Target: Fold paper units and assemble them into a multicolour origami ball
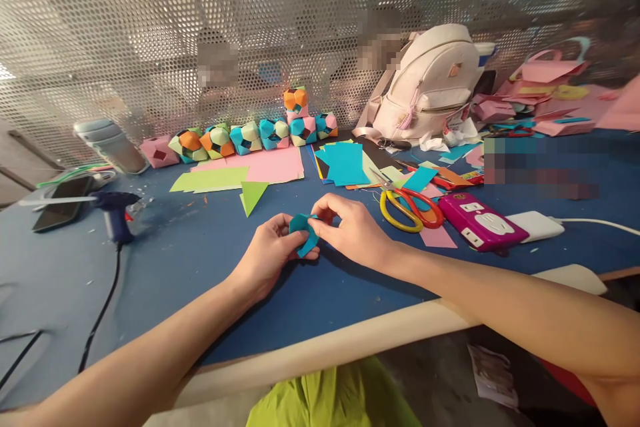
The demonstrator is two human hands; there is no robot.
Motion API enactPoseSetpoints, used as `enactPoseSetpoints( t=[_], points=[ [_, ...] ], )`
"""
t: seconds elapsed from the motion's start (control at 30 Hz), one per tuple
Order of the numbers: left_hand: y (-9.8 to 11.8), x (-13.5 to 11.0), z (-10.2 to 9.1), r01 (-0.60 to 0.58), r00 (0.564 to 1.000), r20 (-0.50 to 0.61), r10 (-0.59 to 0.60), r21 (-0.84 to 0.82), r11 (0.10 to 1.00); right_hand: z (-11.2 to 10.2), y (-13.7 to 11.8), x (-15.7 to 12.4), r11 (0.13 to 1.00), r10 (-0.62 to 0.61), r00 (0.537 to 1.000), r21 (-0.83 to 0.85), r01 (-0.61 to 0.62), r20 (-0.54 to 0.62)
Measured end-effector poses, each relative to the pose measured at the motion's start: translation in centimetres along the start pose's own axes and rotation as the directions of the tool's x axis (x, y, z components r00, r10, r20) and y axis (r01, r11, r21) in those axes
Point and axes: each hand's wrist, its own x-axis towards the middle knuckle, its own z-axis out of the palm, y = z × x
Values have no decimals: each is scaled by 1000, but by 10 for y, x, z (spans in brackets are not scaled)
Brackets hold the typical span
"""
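1. My left hand (267, 250) pinches a small piece of teal paper (303, 232); the thumb and fingers are closed on its lower left edge.
2. My right hand (350, 227) meets it from the other side, fingertips (320, 213) curled tight onto the top of the same paper.
3. The paper sits between both hands, just above the blue table (200, 260), near its front edge.
4. Just beyond my hands lies a green paper triangle (253, 195), with pink sheets (270, 165) and a pale green sheet (210, 180) further back.
5. To the right are scissors (410, 208) with red and yellow handles, then a pink power strip (483, 221) beside a white power bank (537, 225).
6. A row of folded paper balls (250, 137) lines the mesh wall (150, 27), one stacked on top.
7. A blue glue gun (116, 210) stands at the left, well apart from my hands, and a white backpack (430, 83) at the back right.
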Motion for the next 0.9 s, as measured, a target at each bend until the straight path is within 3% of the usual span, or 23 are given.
enactPoseSetpoints(
  t=[0.23, 0.37, 0.47, 0.73, 0.9],
  points=[
    [1, -2, 1, -14, 1000, 25, 14, 1, 1000, 0, 2, -2, 970, -237, 971, -50, 236, -17],
    [0, -1, 0, -24, 999, 23, 24, -6, 1000, -1, 0, -4, 952, -303, 953, -35, 303, 8],
    [0, -1, 0, -29, 999, 15, 29, -6, 1000, -3, -3, -4, 964, -267, 963, 24, 266, 35],
    [-2, 0, -1, -87, 996, -10, 88, 67, 994, -2, -5, -1, 998, 0, 997, 69, -5, 81],
    [-3, -1, -1, -89, 996, 5, 89, 87, 992, -1, -5, -1, 998, 39, 994, 52, -44, 100]
  ],
)
